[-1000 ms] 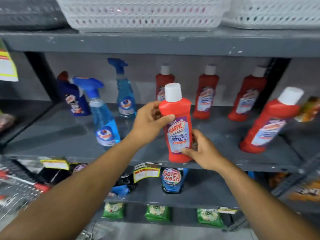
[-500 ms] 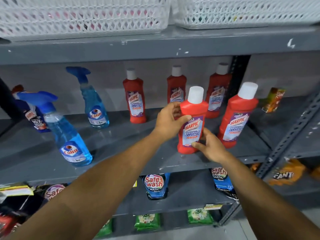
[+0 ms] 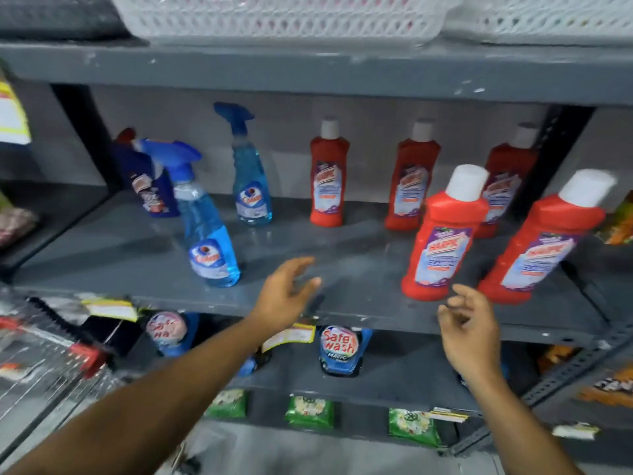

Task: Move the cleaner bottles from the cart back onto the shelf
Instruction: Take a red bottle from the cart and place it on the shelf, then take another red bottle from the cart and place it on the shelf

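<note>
On the grey shelf (image 3: 342, 269) a red Harpic bottle (image 3: 442, 234) with a white cap stands upright near the front edge, beside a second red bottle (image 3: 537, 248) to its right. Three more red bottles (image 3: 329, 180) line the back. Two blue spray bottles (image 3: 209, 231) and a dark blue bottle (image 3: 150, 186) stand on the left part. My left hand (image 3: 286, 293) hovers empty, fingers spread, in front of the shelf's middle. My right hand (image 3: 469, 327) is empty with curled, parted fingers, just below and apart from the front red bottle.
The wire cart (image 3: 44, 365) with red trim is at the lower left. White plastic baskets (image 3: 281, 18) sit on the shelf above. Safe Wash pouches (image 3: 339, 347) and green packets (image 3: 310, 411) fill the lower shelves. A slotted upright post (image 3: 555, 166) stands at the right.
Both hands have let go of the red bottle, which now stands on the shelf. My hands have drawn back toward me and the left one has swung left.
</note>
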A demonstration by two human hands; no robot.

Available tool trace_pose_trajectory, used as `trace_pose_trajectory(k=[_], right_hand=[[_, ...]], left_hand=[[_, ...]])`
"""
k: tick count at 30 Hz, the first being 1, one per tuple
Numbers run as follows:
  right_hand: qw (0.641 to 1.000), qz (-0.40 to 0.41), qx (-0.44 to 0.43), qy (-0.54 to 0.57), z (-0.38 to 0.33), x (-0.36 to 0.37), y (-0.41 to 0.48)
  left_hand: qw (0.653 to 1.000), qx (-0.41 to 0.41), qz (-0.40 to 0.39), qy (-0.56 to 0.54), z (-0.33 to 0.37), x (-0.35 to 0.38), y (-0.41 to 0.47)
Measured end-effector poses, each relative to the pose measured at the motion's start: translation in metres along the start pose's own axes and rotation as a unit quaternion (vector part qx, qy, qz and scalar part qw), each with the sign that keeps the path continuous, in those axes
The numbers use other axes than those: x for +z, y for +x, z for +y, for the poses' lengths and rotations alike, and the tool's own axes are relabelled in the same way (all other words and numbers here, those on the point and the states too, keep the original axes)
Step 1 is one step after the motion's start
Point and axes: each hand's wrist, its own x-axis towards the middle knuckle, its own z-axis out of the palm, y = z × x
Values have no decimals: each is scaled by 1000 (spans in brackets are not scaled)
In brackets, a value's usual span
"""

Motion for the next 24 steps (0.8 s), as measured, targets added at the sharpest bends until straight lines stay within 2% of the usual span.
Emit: trace_pose_trajectory(k=[4, 7, 9, 12, 15, 18, 21, 24], right_hand=[[988, -154, -30, -4, -25, 38, -48], [960, -275, -42, -8, -54, 87, -67], [935, -348, -61, -1, -80, 136, -86], [882, -461, -99, 1, -113, 210, -120], [825, -547, -138, 1, -157, 283, -170], [780, -598, -183, 10, -198, 344, -217], [733, -646, -214, -6, -231, 416, -265], [641, -735, -204, -86, -254, 496, -323]], left_hand=[[983, 11, 102, 153, -52, -108, -81], [962, -63, 206, 168, -85, -189, -141], [926, -149, 314, 149, -109, -243, -190], [850, -269, 442, 104, -138, -305, -260], [770, -335, 543, 29, -168, -353, -322], [717, -400, 571, 1, -202, -388, -362], [676, -484, 555, -23, -252, -416, -398], [635, -592, 496, -17, -298, -431, -431]])
